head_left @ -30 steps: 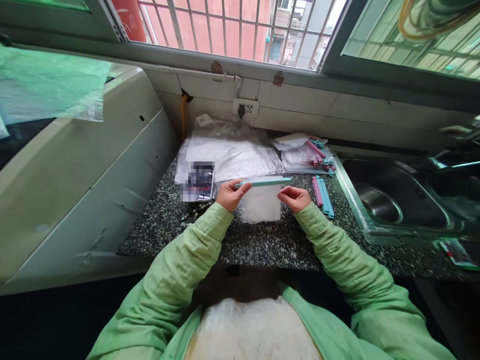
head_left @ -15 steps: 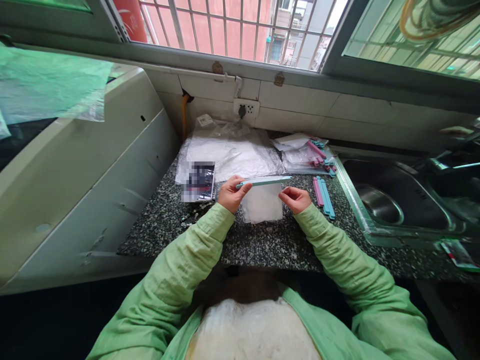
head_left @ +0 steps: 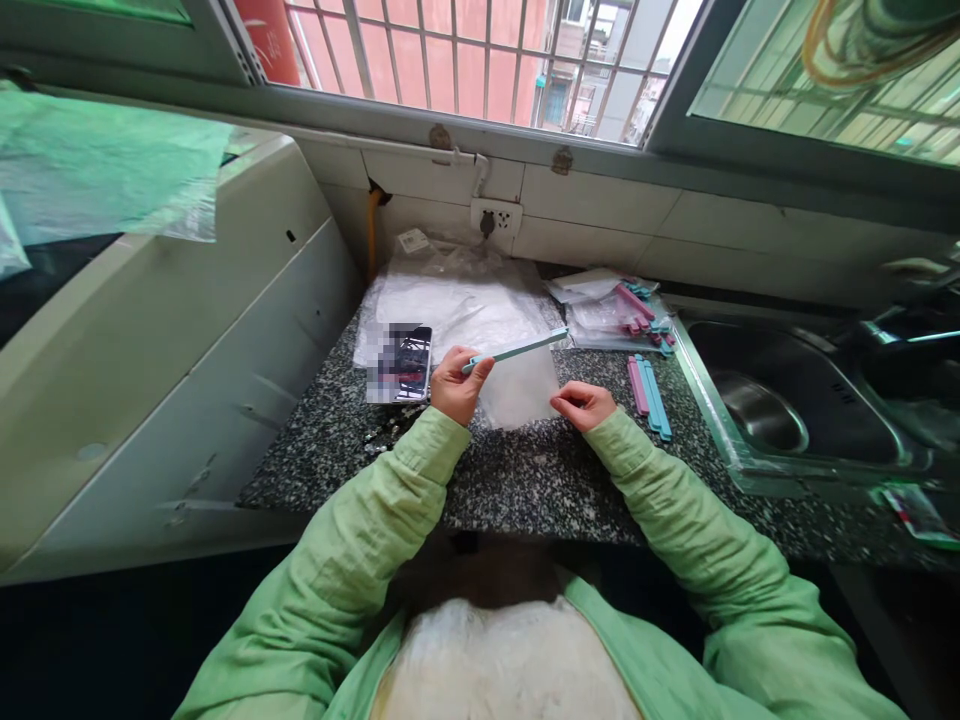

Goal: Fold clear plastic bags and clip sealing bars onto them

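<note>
A light-blue bag sealing clip [head_left: 521,349] is pinched at its left end by my left hand [head_left: 454,388], its far end tilted up to the right. From the clip hangs a small translucent plastic bag [head_left: 517,392] over the counter. My right hand [head_left: 586,406] is closed, thumb and fingertips pinching at the bag's right edge. To the right of that hand lie a pink sealing clip [head_left: 637,386] and light-blue sealing clips [head_left: 657,400], side by side on the speckled counter.
Flat clear plastic bags [head_left: 465,300] lie at the back, beside a phone [head_left: 414,364]. More clips sit on a packet [head_left: 600,305] at the back right. A metal sink [head_left: 739,470] borders the right; a pale appliance panel [head_left: 225,330] stands left. The wall has a socket [head_left: 496,217].
The clip's right end has tipped upward, and the bag has swung with it. My right hand has shifted slightly down and left. The view has moved a little.
</note>
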`<action>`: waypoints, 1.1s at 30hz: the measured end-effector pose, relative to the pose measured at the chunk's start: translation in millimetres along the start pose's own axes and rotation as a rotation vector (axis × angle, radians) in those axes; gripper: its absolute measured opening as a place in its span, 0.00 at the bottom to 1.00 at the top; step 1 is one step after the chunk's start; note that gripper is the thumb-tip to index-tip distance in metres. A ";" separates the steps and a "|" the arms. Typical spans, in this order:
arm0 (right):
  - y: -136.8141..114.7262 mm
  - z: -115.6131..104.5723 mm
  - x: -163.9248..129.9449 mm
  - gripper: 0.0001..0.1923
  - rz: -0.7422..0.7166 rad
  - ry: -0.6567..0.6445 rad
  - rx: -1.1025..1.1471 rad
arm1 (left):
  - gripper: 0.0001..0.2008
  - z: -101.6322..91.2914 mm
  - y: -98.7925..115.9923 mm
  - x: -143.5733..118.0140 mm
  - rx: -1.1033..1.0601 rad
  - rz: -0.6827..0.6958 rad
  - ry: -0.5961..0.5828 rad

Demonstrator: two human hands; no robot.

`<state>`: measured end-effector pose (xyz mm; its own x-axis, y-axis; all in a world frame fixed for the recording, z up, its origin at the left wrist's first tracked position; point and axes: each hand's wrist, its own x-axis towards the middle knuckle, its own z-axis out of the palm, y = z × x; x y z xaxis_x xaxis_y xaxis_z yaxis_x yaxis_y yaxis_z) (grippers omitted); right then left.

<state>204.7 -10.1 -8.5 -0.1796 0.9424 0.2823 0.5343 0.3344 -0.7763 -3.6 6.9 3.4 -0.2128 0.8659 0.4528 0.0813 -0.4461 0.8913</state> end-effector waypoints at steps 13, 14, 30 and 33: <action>5.3 4.6 -1.8 0.12 0.064 0.035 0.013 | 0.17 2.9 -6.7 -1.5 -0.032 0.014 0.043; 6.1 5.0 -1.9 0.12 0.056 0.036 0.011 | 0.18 3.2 -5.6 -1.2 -0.038 0.007 0.041; 8.8 -17.7 5.0 0.20 -0.324 0.441 -0.303 | 0.23 3.4 0.5 -6.1 -0.065 -0.186 -0.113; 3.4 -21.9 5.0 0.16 -0.460 0.472 -0.455 | 0.22 4.0 1.6 -5.6 -0.070 -0.176 -0.146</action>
<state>223.7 -4.5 2.6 -0.1498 0.5729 0.8058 0.7946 0.5547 -0.2467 1.5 2.3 2.4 -0.0747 0.9529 0.2938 -0.0134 -0.2956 0.9552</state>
